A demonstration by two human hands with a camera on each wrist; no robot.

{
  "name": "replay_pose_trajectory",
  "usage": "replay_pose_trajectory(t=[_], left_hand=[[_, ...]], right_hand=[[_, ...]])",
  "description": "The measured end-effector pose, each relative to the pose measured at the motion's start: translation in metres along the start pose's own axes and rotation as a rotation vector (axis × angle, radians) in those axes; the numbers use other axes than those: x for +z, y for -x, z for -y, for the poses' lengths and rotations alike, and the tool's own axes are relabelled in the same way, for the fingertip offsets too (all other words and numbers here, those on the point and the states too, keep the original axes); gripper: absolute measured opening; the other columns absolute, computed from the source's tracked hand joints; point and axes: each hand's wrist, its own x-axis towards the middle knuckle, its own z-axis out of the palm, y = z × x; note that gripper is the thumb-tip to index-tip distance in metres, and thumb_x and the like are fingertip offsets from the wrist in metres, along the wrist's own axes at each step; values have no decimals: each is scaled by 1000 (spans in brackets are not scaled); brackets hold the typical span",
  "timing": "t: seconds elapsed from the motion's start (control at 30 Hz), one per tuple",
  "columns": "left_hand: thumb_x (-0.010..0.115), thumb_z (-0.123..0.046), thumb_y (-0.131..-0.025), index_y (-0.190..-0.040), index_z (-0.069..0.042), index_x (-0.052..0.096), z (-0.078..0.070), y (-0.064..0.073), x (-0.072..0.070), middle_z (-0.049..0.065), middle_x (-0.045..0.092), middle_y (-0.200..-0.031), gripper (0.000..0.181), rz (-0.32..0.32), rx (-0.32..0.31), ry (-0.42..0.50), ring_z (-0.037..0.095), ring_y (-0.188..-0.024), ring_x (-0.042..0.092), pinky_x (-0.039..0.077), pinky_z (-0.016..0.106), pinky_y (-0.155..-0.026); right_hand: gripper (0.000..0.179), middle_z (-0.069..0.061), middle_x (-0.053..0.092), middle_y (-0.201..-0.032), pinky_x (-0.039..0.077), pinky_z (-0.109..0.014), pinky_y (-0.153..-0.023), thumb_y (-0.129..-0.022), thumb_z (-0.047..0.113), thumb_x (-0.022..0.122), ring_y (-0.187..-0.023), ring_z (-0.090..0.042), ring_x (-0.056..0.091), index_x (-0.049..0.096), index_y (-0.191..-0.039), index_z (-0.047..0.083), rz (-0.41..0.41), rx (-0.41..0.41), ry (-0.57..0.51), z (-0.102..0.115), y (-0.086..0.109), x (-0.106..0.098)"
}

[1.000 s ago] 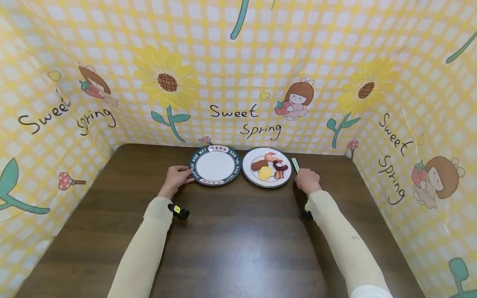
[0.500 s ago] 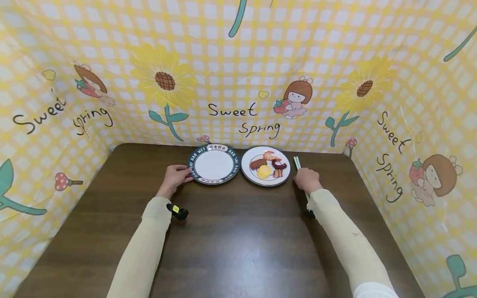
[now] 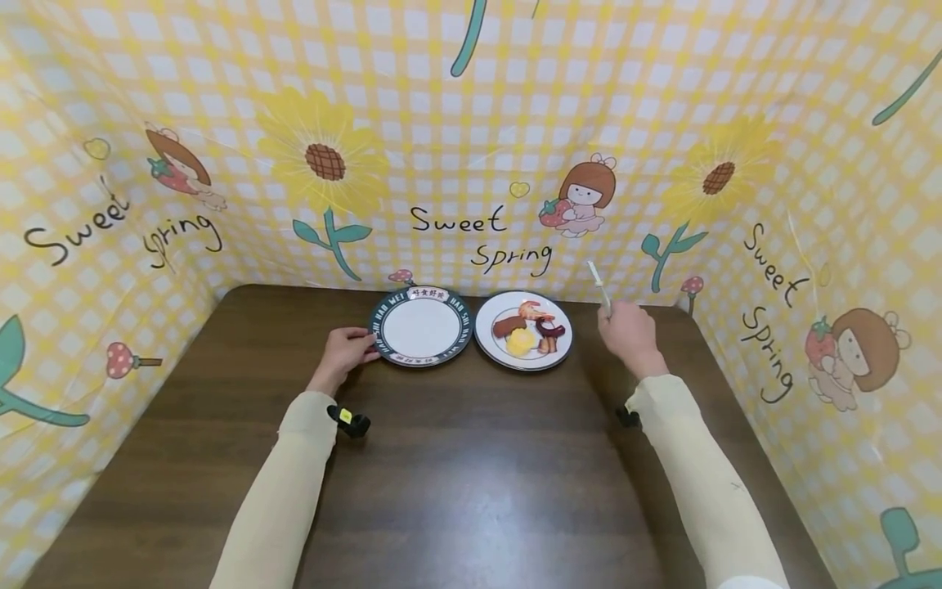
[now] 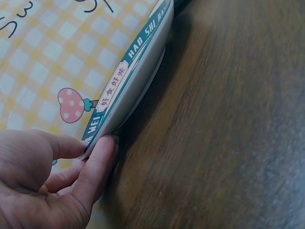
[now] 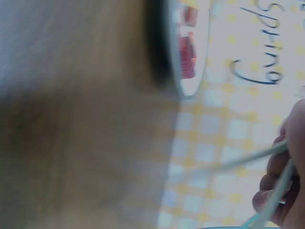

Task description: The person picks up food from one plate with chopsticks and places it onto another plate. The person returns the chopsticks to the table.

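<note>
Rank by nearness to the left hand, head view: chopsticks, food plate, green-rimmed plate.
1. Green-rimmed plate: rim pinched by the left hand.
2. Food plate: just right of the first plate.
3. Chopsticks: farther right, in the right hand.

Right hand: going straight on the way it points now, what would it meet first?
Likely the checked cloth behind the table, with the chopsticks in the right hand touching it first; depth is unclear, so I can't judge the gap.

Dark wood-grain table [image 3: 456, 474]; on it, green-rimmed plate [image 3: 420, 328] beside food-bearing plate [image 3: 487, 329].
</note>
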Motion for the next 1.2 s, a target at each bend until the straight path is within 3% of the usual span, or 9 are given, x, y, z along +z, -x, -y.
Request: replay_pose_trajectory(t=[0.1,0.3,0.43,0.53,0.63,0.77,1.03,1.2], left_hand=[[54,-12,-106,-148,12,39,0,-1,1,27,51,-134,51,4,-2,-1,7,-85,64,61,22,-86],[54,-13,-106,-148,12,40,-2,-2,2,26,51,-134,51,1,2,8,8,-86,63,61,22,-85],[54,-14,-106,-148,11,41,-2,-2,2,26,51,-134,50,-12,-5,-4,7,-84,63,61,20,-82],[53,-14,-106,-148,11,41,-2,-2,1,26,51,-136,50,-22,-9,-20,6,-82,64,61,20,-82],[52,-14,-106,-148,11,41,-1,-2,-1,28,49,-139,50,-26,-3,-36,4,-80,65,61,21,-83],[53,-15,-106,-148,11,41,-3,-3,-2,28,49,-140,51,-25,5,-43,4,-79,65,61,21,-82],[52,-15,-106,-150,10,38,-3,-4,-2,28,48,-141,52,-5,0,-45,5,-80,66,61,21,-82],[51,-16,-106,-151,10,35,-1,-5,0,28,46,-142,54,9,-9,-46,7,-82,65,62,22,-81]], right_hand=[[50,-9,49,-55,50,-53,-52,-104,29,42,-54,-32,53,42,-57,13,-123,-7,-42,7,2,-12],[64,-2,29,-42,39,-46,-41,-105,32,40,-41,-27,37,34,-45,13,-333,-47,-133,24,6,-31],[59,-3,46,-41,35,-35,-41,-105,19,46,-39,-17,38,56,-49,6,-389,-161,-267,35,11,-39],[48,-3,60,-50,33,-29,-41,-104,11,51,-41,-13,41,67,-60,5,-374,-280,-327,41,15,-39],[39,-4,61,-56,34,-26,-44,-103,9,56,-47,-14,43,65,-65,5,-351,-348,-346,46,18,-36],[31,-4,62,-65,41,-27,-52,-104,13,56,-57,-17,50,68,-77,5,-288,-347,-361,47,21,-31],[38,-12,75,-77,56,-40,-58,-107,23,53,-69,-26,69,79,-89,1,-144,-355,-265,46,29,-26],[30,-15,78,-89,60,-41,-62,-104,22,59,-75,-25,72,78,-107,-1,-117,-337,-285,47,31,-19]])
